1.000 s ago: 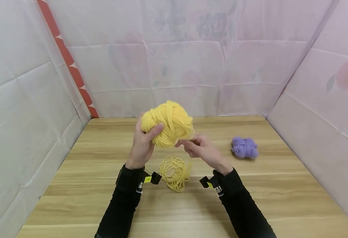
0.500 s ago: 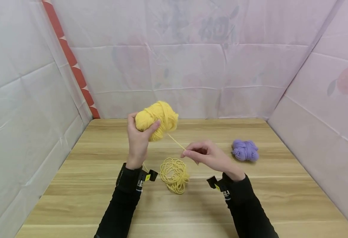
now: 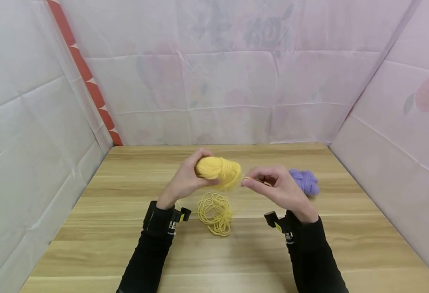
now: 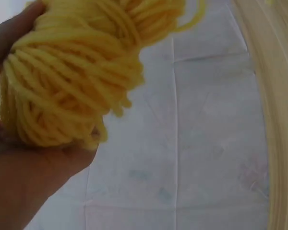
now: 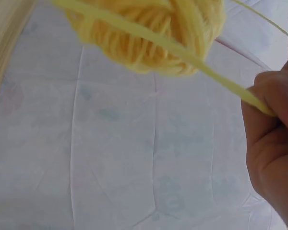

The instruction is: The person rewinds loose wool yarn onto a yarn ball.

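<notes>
My left hand grips a ball of yellow yarn above the table, thumb on its near side. In the left wrist view the yarn ball fills the upper left, with the palm beneath it. My right hand pinches a yellow strand just right of the ball. The right wrist view shows this strand crossing in front of the ball and running into the curled fingers. A loose heap of yellow yarn lies on the table below both hands.
A purple yarn skein lies on the wooden table at the right, partly hidden behind my right hand. White sheeting walls the table at the back and both sides.
My left hand has tilted and brought the yellow ball lower and to the right. My right hand has moved right, drawing the strand out from the ball. The heap and purple skein stay put.
</notes>
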Available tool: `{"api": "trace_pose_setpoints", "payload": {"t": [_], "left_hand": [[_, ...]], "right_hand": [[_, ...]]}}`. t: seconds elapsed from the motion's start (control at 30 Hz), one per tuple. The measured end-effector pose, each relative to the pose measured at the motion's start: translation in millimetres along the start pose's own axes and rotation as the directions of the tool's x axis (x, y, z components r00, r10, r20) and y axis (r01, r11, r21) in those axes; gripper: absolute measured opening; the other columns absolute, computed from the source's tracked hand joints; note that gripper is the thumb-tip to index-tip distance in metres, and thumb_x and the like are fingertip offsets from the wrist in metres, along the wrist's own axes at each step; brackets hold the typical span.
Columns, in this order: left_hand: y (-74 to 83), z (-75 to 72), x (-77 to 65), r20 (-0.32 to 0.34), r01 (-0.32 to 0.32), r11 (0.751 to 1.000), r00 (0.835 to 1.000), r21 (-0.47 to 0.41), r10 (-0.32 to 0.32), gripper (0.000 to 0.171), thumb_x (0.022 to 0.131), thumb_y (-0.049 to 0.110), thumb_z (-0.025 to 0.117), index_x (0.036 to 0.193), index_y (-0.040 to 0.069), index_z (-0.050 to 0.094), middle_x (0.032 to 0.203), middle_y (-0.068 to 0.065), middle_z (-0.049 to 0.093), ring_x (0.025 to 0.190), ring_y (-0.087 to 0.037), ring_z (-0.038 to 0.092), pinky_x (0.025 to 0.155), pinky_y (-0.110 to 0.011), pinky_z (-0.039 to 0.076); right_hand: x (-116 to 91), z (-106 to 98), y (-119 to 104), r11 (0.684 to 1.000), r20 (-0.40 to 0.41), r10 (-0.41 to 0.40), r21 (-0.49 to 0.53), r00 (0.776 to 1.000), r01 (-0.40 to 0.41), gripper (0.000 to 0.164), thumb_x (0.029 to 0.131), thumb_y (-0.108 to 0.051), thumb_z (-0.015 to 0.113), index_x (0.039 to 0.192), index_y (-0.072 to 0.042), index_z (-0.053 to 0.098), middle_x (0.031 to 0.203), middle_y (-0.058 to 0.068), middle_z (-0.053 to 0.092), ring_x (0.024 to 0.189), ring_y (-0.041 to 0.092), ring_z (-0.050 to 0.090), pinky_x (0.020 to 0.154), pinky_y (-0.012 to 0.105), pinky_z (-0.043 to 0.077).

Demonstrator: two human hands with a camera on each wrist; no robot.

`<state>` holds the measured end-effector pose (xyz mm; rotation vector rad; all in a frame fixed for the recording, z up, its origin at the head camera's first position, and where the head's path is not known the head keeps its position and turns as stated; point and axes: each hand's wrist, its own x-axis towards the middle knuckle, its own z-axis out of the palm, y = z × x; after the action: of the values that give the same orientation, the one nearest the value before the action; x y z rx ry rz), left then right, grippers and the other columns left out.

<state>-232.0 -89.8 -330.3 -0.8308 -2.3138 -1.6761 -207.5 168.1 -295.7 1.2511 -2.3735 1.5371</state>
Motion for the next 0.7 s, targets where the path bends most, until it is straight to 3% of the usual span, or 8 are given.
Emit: {"api": "trace_pose_setpoints", "payload": {"t": [0.2,0.37,0.53,0.7], "left_hand": [[3.5,0.1,-3.9,0.192,-0.061,0.997,0.979,-0.037,0.067,0.056,0.07,0.001,0.084,0.116,0.009,0.053,0.115,-0.009,0.059,0.106,-0.019,0.058,0.094,-0.033,0.051],[11.2,-1.1,-9.0,0.277,-0.062,0.986,0.955,-0.157,0.104,0.056,0.069,0.001,0.084,0.115,0.011,0.053,0.115,-0.007,0.057,0.105,-0.019,0.057,0.093,-0.036,0.053],[21.7,-2.3,-14.0,0.265,-0.037,0.958,0.957,-0.285,0.116,0.06,0.067,-0.006,0.083,0.116,0.009,0.052,0.117,-0.008,0.055,0.108,-0.021,0.056,0.092,-0.039,0.053],[28.8,-4.2,-16.4,0.165,-0.044,0.927,0.98,-0.371,0.112,0.061,0.066,-0.012,0.081,0.115,0.006,0.05,0.119,-0.003,0.056,0.11,-0.02,0.056,0.093,-0.035,0.052]], "right_hand": [[8.3,2.9,8.4,0.999,-0.105,-0.039,-0.007,0.994,0.038,0.011,0.092,0.001,0.06,0.093,-0.005,0.07,0.071,-0.007,0.054,0.055,0.009,0.039,0.048,0.026,0.033],[15.7,10.0,17.5,1.0,-0.149,-0.007,-0.01,0.989,0.006,0.009,0.092,-0.003,0.062,0.093,-0.006,0.07,0.07,-0.005,0.056,0.055,0.005,0.041,0.048,0.024,0.034],[22.6,19.0,27.2,0.999,-0.1,0.012,0.044,0.995,-0.007,0.011,0.094,-0.004,0.06,0.095,-0.002,0.07,0.077,-0.005,0.065,0.059,0.004,0.052,0.051,0.021,0.045],[27.6,25.0,35.6,0.995,-0.037,0.027,0.099,0.999,-0.023,0.011,0.091,0.0,0.059,0.097,0.005,0.068,0.084,-0.013,0.067,0.068,0.006,0.059,0.06,0.022,0.053]]}}
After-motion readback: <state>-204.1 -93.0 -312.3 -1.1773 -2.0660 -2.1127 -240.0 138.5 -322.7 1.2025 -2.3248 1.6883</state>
